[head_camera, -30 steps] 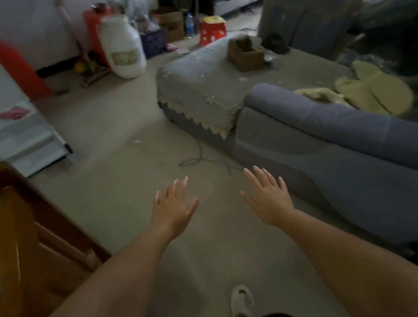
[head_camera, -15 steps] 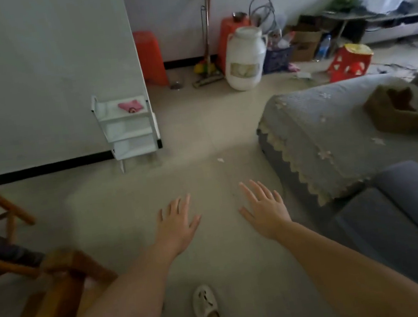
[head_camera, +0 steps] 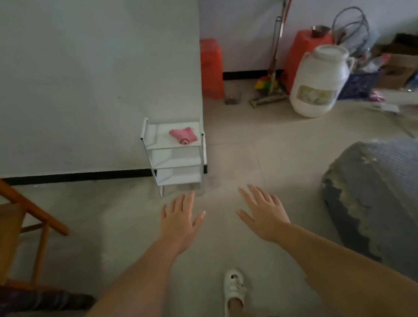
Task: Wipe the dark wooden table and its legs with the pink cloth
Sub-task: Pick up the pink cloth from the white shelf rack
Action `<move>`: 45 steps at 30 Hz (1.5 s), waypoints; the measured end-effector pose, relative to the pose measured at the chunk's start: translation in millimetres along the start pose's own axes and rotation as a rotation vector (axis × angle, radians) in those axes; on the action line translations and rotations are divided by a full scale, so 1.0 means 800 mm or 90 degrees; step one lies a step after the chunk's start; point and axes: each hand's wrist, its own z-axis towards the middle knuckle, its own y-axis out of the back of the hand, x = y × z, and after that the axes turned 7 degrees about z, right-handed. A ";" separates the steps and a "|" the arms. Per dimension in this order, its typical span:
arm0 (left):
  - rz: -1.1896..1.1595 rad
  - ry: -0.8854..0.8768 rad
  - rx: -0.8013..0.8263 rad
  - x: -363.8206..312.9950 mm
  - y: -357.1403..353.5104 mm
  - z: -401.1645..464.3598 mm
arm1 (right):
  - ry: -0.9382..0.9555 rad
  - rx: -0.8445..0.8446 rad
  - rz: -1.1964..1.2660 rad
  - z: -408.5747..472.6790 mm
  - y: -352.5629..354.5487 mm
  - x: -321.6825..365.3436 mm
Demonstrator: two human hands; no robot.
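Both hands, left hand (head_camera: 181,219) and right hand (head_camera: 264,211), are hovering flat, fingers spread, gripping nothing over the pale floor (head_camera: 268,155); I'm seeing the pink cloth (head_camera: 183,135) lying atop a white shelf rack (head_camera: 176,160) against the wall.

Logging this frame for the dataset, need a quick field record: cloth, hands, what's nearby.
pink cloth: crumpled on the top tier of the small white shelf unit by the wall corner
left hand: fingers straight, holds nothing, out over the floor
right hand: fingers straight, holds nothing
dark wooden table: cannot tell; only a dark edge at lower left
wooden chair: left edge
grey sofa: right side
white jug: on the floor, back right
task state: cloth not yet picked up
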 end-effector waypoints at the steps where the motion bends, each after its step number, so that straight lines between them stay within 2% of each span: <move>1: -0.002 0.025 0.007 0.013 0.003 0.024 | 0.018 0.015 -0.005 0.034 0.008 0.001; 5: -0.040 0.103 -0.016 0.051 0.025 0.110 | 0.071 0.038 -0.037 0.162 0.044 0.002; 11: -0.054 0.155 0.000 0.113 0.034 0.223 | 0.097 0.070 -0.017 0.321 0.061 0.032; 15: -0.060 0.115 0.039 0.161 0.014 0.309 | 0.083 0.110 0.006 0.412 0.041 0.054; 21: -0.098 0.010 0.106 0.233 -0.024 0.456 | -0.008 0.133 0.079 0.551 -0.008 0.081; 25: -0.074 0.002 0.121 0.267 -0.068 0.545 | -0.093 0.150 0.151 0.649 -0.055 0.087; 28: -0.077 0.011 0.118 0.275 -0.112 0.598 | -0.112 0.127 0.159 0.711 -0.100 0.083; 31: -0.071 -0.001 0.123 0.281 -0.161 0.631 | -0.131 0.091 0.172 0.751 -0.147 0.075; 34: -0.056 -0.024 0.066 0.287 -0.202 0.638 | -0.116 0.063 0.144 0.765 -0.184 0.066; 39: -0.019 -0.041 -0.005 0.291 -0.239 0.633 | -0.016 -0.098 0.156 0.765 -0.212 0.053; 43: -0.007 -0.038 0.051 0.289 -0.225 0.634 | -0.017 -0.013 0.234 0.767 -0.189 0.042; 45: -0.033 -0.026 0.089 0.286 -0.199 0.633 | -0.020 -0.004 0.284 0.768 -0.163 0.041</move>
